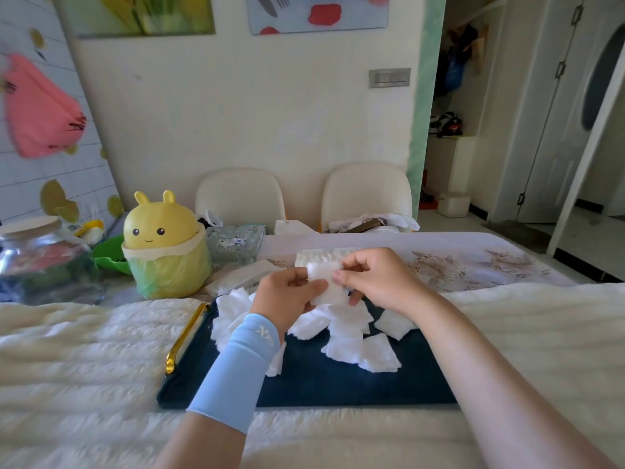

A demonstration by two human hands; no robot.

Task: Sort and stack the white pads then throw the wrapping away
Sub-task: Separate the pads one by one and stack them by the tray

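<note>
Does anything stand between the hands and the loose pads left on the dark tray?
Nothing visible does. The left hand and right hand hold a wad of pads right above the loose pads, which lie uncovered on the tray; the left sleeve hides a few.

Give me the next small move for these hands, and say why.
Probably free the right hand and pick up one loose pad from the dark tray, adding it to the bundle of pads. The right hand and the left hand both pinch that bundle above the tray, while many pads lie scattered and unsorted below.
</note>
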